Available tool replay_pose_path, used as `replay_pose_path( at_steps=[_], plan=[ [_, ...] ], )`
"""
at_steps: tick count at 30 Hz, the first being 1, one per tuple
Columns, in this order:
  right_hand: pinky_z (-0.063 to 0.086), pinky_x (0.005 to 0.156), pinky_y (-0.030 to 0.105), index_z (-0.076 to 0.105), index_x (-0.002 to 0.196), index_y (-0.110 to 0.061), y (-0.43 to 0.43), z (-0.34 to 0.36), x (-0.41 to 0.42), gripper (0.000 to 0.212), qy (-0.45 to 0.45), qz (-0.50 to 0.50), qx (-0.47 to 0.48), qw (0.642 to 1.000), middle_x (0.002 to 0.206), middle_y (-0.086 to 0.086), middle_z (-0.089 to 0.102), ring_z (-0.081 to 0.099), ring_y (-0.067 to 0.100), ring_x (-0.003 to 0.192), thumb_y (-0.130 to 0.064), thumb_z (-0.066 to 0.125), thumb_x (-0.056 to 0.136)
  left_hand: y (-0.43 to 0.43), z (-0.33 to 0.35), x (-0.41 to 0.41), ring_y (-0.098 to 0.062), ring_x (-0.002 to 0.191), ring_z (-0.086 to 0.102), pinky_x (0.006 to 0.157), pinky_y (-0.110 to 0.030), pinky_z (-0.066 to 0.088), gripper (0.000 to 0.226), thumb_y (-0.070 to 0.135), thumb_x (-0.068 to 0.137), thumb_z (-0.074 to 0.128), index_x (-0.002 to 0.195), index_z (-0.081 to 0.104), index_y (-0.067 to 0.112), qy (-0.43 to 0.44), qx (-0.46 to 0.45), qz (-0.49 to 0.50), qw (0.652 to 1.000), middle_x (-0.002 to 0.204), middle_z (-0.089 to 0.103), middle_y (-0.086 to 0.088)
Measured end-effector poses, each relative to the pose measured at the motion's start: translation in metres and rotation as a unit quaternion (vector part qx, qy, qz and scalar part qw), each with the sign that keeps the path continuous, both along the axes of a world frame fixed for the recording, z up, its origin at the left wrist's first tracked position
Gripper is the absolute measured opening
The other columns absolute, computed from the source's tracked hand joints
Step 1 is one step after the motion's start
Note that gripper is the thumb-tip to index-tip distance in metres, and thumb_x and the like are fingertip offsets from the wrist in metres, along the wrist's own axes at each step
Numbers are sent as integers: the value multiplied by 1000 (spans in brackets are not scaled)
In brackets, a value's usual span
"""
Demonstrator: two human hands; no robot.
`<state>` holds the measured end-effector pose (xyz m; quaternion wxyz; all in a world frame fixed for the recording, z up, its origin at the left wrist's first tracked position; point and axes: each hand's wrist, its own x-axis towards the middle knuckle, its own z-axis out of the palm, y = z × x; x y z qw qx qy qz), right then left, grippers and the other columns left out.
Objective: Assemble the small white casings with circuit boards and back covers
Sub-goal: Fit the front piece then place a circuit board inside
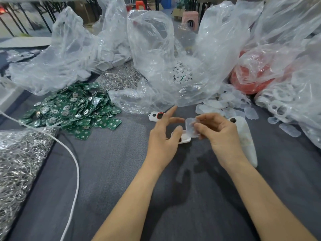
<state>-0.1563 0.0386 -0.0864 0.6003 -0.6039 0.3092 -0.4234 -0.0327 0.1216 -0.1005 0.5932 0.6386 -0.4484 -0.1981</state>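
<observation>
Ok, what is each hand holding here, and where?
Left hand grips the white casing by its left end; right hand pinches the translucent cover by its right edge.

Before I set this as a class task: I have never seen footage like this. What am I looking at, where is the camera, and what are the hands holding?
There is no machine here: a person works with bare hands, and the single picture comes from a camera worn on their head, looking down. The left hand has a small white casing in its grip; the right hand pinches a translucent cover close to it. On the grey cloth lie a heap of green circuit boards, silvery metal parts, a white cable, more translucent covers and clear plastic bags of parts.
</observation>
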Motion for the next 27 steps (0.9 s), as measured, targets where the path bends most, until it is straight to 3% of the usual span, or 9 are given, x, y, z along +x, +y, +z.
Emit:
replay_pose_path(
  at_steps=[3, 6, 9, 13, 15, 20, 23, 25, 27],
  plan=[
    [51, 61, 15, 69, 86, -14, 3, 0, 1, 15, -3, 15, 4, 1000, 82, -2, 74, 69, 8, 76, -1, 71, 79, 0, -1, 1, -4, 88, 63, 78, -22, 50, 35, 33, 83, 61, 118, 64, 31, 8, 12, -3, 1000, 91, 70, 13],
    [51, 61, 16, 68, 88, -13, 4, 1, 1, 15, -10, 19, 10, 1000, 84, 4, 75, 70, 12, 77, -1, 71, 79, -2, -2, 2, -6, 88, 66, 81, -26, 52, 17, 19, 87, 68, 102, 70, 27, 16, 16, -11, 1000, 89, 73, 12],
    [54, 63, 20, 68, 95, -15, 3, 2, 1, 19, -13, 28, 19, 999, 84, 7, 75, 69, 16, 75, -3, 70, 81, -4, -2, 6, -3, 83, 66, 79, -21, 50, 21, 10, 86, 68, 83, 69, 31, 38, 23, 10, 999, 79, 71, 18],
    [57, 73, 25, 68, 102, -18, 4, 2, 1, 27, -26, 61, 54, 996, 83, 8, 74, 69, 17, 77, -13, 72, 76, -5, 1, 9, 6, 64, 61, 65, -7, 44, 18, 5, 87, 67, 80, 68, 21, 132, -12, 35, 991, 68, 70, 15],
    [56, 72, 24, 69, 98, -16, 5, 1, 2, 24, -8, 73, 54, 996, 82, 7, 74, 68, 15, 75, -9, 73, 76, -6, 0, 8, 7, 59, 59, 60, -7, 43, 16, 4, 86, 67, 80, 69, 19, 149, -22, 40, 988, 65, 70, 13],
    [58, 69, 27, 70, 85, -11, 3, -1, 4, 13, -35, 27, 88, 995, 82, 4, 73, 70, 21, 80, 1, 66, 83, -6, 0, 3, -8, 71, 65, 68, -16, 50, 15, 6, 84, 71, 76, 68, 19, 169, -12, 6, 986, 72, 72, 4],
    [56, 62, 24, 71, 85, -12, -1, -1, 2, 15, -44, 9, 99, 994, 84, 7, 73, 70, 21, 76, 1, 63, 86, -2, 6, 7, -11, 78, 63, 75, -21, 48, 18, 7, 87, 67, 79, 69, 23, 112, 19, 1, 993, 79, 71, 8],
    [53, 57, 19, 71, 86, -14, -4, -3, 1, 18, -7, -4, 79, 997, 84, 5, 73, 68, 14, 67, 1, 62, 87, 3, 8, 18, -10, 94, 60, 88, -26, 44, 17, 13, 88, 65, 94, 68, 28, -32, 75, 9, 997, 94, 68, 17],
    [51, 54, 15, 70, 85, -17, -8, -6, 0, 21, 50, -15, 49, 997, 80, 0, 71, 64, 7, 58, 1, 61, 88, 9, 7, 30, -10, 119, 47, 105, -32, 32, 40, 30, 84, 71, 121, 58, 33, -190, 168, -7, 967, 117, 60, 18]
  ],
)
